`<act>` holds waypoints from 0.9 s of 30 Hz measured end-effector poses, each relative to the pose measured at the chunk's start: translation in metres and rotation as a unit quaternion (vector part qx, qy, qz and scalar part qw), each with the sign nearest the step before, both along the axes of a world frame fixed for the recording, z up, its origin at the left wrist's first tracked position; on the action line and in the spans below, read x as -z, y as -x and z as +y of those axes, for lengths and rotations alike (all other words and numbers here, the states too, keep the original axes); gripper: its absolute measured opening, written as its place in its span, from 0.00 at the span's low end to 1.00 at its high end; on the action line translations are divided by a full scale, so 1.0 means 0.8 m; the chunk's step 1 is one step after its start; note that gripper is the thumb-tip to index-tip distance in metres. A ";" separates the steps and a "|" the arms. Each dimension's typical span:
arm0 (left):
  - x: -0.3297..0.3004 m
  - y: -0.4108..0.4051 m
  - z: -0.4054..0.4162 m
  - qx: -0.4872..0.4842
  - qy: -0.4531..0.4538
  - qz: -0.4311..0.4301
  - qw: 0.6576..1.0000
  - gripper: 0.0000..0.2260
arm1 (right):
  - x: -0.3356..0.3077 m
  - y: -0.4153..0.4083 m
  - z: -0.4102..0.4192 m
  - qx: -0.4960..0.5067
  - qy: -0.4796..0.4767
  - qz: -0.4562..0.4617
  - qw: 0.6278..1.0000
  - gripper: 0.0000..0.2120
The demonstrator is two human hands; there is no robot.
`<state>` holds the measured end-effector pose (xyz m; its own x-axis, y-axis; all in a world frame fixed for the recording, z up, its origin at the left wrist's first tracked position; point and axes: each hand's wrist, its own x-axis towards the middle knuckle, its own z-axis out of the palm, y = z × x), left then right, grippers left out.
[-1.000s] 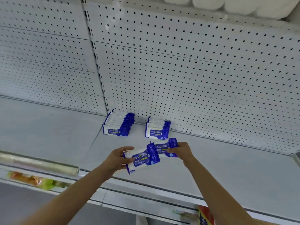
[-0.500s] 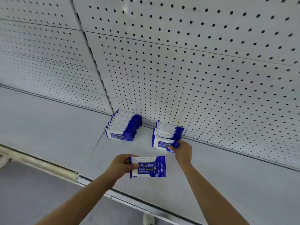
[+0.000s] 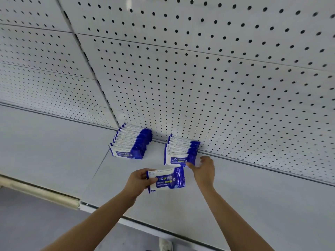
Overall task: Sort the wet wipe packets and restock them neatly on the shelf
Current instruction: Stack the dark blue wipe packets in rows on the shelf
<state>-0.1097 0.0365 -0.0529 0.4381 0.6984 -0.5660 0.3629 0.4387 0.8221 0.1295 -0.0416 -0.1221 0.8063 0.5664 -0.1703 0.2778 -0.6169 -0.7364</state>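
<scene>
Pinching one soft, crinkly, light wipe packet [image 3: 166, 180] by its left edge in your left hand [image 3: 139, 182] above the shelf [image 3: 253, 196], you are touching the front packet of the right row [image 3: 181, 151] with your right hand [image 3: 204, 169], fingers loosely spread.

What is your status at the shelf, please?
Left hand grips one packet. Right hand touching right row's front packet. Nothing in the way.
</scene>
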 end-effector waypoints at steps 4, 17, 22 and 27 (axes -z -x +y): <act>0.009 -0.025 0.009 0.004 0.000 -0.003 1.000 0.10 | -0.031 0.015 -0.034 -0.016 -0.144 0.018 0.989 0.15; 0.057 -0.062 0.010 0.125 -0.110 0.140 0.976 0.20 | -0.005 0.014 -0.036 -0.105 -0.007 0.152 0.983 0.11; 0.066 -0.065 0.008 0.108 -0.149 0.173 0.968 0.23 | -0.007 0.020 -0.034 -0.092 0.020 0.145 0.985 0.18; 0.067 -0.073 0.005 0.103 -0.132 0.173 0.971 0.29 | 0.003 0.025 -0.034 -0.111 0.036 0.096 0.989 0.33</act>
